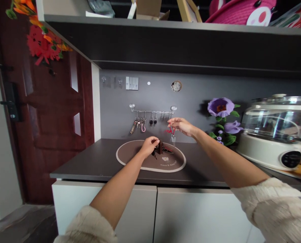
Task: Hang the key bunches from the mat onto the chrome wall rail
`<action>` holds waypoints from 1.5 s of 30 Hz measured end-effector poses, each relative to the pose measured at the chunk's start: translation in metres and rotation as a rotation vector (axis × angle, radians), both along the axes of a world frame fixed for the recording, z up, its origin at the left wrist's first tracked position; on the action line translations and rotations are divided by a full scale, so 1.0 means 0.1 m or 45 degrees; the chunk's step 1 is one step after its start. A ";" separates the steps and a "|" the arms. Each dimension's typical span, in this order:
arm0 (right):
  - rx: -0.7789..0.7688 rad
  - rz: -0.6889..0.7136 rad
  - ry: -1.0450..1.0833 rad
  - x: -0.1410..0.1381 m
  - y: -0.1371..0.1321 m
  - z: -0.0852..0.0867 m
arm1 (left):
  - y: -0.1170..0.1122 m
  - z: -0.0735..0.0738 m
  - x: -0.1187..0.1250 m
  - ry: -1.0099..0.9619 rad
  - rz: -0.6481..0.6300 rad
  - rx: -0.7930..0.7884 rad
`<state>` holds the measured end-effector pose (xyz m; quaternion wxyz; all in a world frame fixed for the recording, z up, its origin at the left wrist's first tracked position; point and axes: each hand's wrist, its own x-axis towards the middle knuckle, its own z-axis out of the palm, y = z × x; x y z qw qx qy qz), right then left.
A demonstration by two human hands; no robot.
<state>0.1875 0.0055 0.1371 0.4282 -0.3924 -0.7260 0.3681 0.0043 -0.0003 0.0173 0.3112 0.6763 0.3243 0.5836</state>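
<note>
My right hand (181, 126) is raised near the right end of a metal hook rail (153, 111), its fingers pinched on a red cord (170, 130). A small keychain with a clear tag (173, 138) hangs from that cord. Lower down, over an oval brown mat (130, 155), my left hand (150, 145) is closed at the top of a dark brown key holder (161, 147). Dark keys (154, 155) lie or hang beside it; whether the holder touches the mat I cannot tell. Bunches of keys (142, 124) and two black-headed keys (153, 121) hang on the rail.
A glass-topped white appliance (274, 135) stands on the right of the dark counter (89, 158). Purple flowers (220, 108) stand beside it. Overhead runs a dark shelf (165, 44). White switches (132, 83) are on the wall, and a red-brown door (54, 135) is at left.
</note>
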 end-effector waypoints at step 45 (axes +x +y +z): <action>0.752 -0.542 -0.598 -0.33 1.09 0.23 | 0.31 -0.18 -0.10 0.032 0.567 -0.164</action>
